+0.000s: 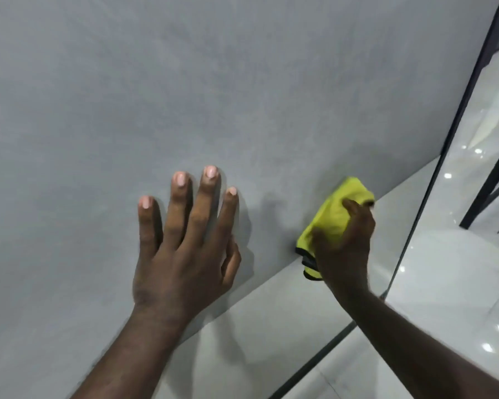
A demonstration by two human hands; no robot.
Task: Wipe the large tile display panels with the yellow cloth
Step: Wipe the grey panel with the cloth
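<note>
A large matt grey tile panel fills most of the view. My left hand lies flat against it, fingers straight and spread. My right hand grips a bunched yellow cloth with a dark edge and presses it on the panel near the panel's lower edge, to the right of my left hand. Part of the cloth is hidden under my fingers.
Below the grey panel runs a paler grey panel bounded by a thin black frame. A glossy white tiled floor with light reflections lies to the right. A black metal leg stands at the far right.
</note>
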